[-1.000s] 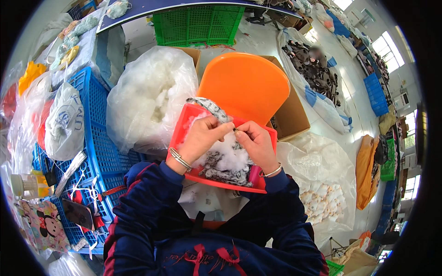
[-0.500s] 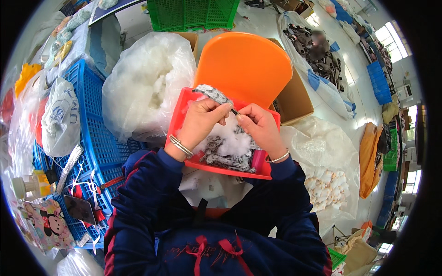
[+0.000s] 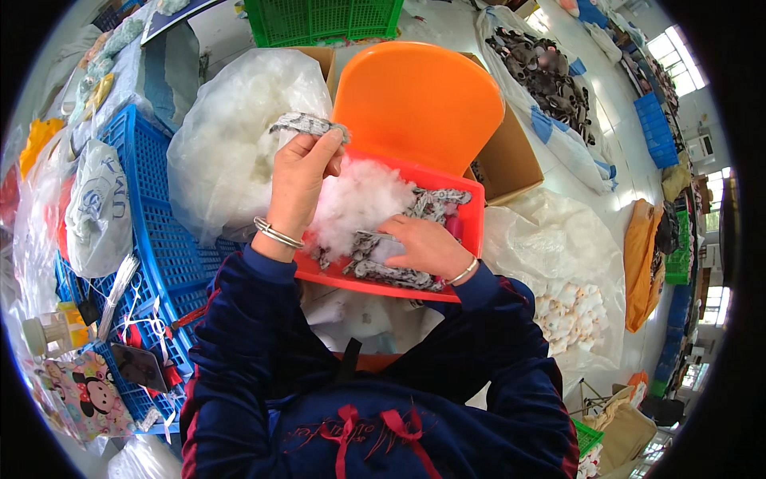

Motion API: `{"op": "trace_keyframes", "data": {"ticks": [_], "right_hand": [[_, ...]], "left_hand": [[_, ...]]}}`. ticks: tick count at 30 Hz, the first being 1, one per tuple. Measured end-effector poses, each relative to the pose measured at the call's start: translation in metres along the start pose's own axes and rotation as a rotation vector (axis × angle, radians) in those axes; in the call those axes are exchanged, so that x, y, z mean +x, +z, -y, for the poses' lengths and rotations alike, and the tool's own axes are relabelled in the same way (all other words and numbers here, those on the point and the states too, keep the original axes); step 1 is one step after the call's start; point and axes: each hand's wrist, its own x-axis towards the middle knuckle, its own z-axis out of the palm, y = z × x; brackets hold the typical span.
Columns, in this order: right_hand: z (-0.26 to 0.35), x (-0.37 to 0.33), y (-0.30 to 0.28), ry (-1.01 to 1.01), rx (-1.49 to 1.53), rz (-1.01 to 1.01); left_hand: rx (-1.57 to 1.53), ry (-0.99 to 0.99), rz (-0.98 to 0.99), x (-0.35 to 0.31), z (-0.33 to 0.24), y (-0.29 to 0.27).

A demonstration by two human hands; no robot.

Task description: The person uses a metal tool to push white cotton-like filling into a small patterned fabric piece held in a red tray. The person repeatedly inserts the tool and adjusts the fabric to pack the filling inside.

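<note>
Raised above the left side of a red plastic bin (image 3: 472,279), my left hand (image 3: 302,177) pinches a narrow grey-and-white plush piece (image 3: 305,123) by its right end. My right hand (image 3: 429,249) is down in the bin, palm downward, fingers bent over the pieces. A thin greyish edge shows by its fingertips, too unclear to name. Around it lie several grey-and-white plush pieces (image 3: 431,206). Fluffy white stuffing (image 3: 363,195) fills the bin's left part, between the two hands.
An orange chair back (image 3: 419,104) rises behind the bin, with a cardboard box (image 3: 511,168) beside it. A clear bag of stuffing (image 3: 239,136) and blue crates (image 3: 171,255) stand left. At right lies a clear bag (image 3: 570,311) of small pale pieces.
My hands have parted. The left has moved up and left with the plush piece; the right has come down into the bin. More stuffing and plush pieces now show.
</note>
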Motion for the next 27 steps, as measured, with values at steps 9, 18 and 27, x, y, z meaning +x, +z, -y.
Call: {"op": "trace_keyframes", "data": {"ticks": [9, 18, 27], "right_hand": [[0.002, -0.008, -0.07, 0.45, 0.881, -0.137], [0.02, 0.009, -0.06, 0.399, 1.025, -0.406], [0.006, -0.014, -0.081, 0.288, 0.688, -0.343]], "left_hand": [[0.308, -0.148, 0.249, -0.005, -0.007, 0.004], [0.203, -0.352, 0.621, -0.032, 0.02, 0.031], [0.334, -0.154, 0.461, -0.021, 0.008, 0.024]]}}
